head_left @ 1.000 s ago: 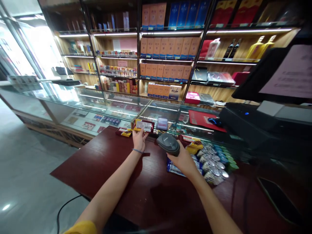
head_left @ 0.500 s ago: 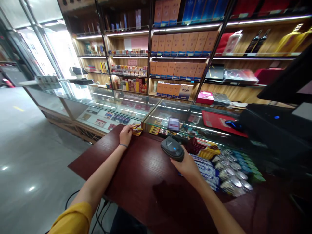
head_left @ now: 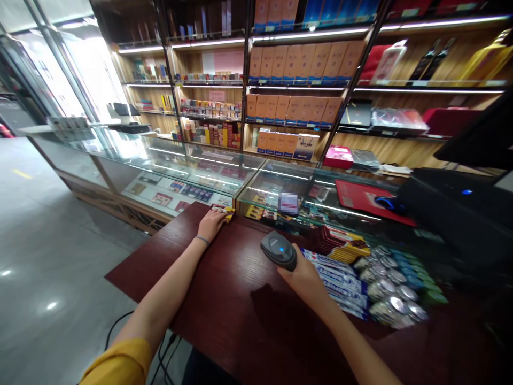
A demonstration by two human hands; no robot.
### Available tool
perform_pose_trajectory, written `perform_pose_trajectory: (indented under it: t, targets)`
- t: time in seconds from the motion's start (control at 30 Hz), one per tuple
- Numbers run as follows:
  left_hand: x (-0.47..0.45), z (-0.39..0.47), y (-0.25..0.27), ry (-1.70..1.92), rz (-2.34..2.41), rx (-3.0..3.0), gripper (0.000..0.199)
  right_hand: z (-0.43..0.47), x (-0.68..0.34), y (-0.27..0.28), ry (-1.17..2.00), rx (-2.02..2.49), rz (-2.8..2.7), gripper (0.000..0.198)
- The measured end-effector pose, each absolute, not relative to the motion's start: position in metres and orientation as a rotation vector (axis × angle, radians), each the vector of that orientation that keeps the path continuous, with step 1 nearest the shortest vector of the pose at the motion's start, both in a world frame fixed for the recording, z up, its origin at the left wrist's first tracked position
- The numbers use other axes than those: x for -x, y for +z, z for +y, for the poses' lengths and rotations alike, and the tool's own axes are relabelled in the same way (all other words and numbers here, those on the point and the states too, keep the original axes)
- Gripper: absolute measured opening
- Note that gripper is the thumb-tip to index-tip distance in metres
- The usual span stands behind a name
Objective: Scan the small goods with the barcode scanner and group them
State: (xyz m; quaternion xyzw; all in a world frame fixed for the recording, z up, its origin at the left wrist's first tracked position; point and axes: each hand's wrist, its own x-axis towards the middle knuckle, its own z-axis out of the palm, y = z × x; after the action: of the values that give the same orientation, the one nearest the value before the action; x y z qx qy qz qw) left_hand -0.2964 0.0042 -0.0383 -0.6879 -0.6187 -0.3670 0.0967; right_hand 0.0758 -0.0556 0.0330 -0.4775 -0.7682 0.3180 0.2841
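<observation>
My right hand [head_left: 302, 277] is closed around the handle of a black barcode scanner [head_left: 279, 250] with a blue light. It is held above the dark red wooden table [head_left: 232, 289], its head tilted to the left. At the table's far edge, my left hand [head_left: 212, 224] has its fingers curled over a small yellow packet [head_left: 230, 215], partly hidden beneath them. Right of the scanner lie blue and white packets [head_left: 339, 283] in a row, with a stack of red and yellow packets [head_left: 342, 243] behind them.
Silver-lidded round containers [head_left: 395, 299] and green-topped ones [head_left: 430, 289] stand at the right. Glass display counters [head_left: 192, 166] run behind the table. A red mat [head_left: 352, 199] with a mouse [head_left: 387, 203] lies near a black monitor stand [head_left: 441, 219]. Cables [head_left: 162, 347] hang at lower left.
My left hand has moved slightly right, its fingers covering more of the yellow packet. The scanner in my right hand has shifted a little left and down. The view has shifted slightly.
</observation>
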Motion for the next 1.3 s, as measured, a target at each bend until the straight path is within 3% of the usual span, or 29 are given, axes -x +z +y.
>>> perform_pose_trajectory:
  t: [0.37, 0.6, 0.87, 1.3]
  targets:
    - [0.277, 0.004, -0.027, -1.217, -1.746, 2.037, 0.039, -0.043, -0.099, 0.059, 0.825, 1.258, -1.958, 0.039]
    - [0.203, 0.02, 0.008, -1.178, -1.556, 2.107, 0.037, -0.031, -0.158, 0.097, 0.756, 1.24, -1.745, 0.047]
    - [0.063, 0.041, 0.039, -1.166, -1.322, 2.304, 0.039, -0.034, -0.226, 0.133, 0.813, 1.309, -1.551, 0.027]
    - [-0.08, 0.044, 0.027, -0.932, -1.102, 2.544, 0.047, -0.044, -0.281, 0.147, 0.77, 1.322, -1.359, 0.019]
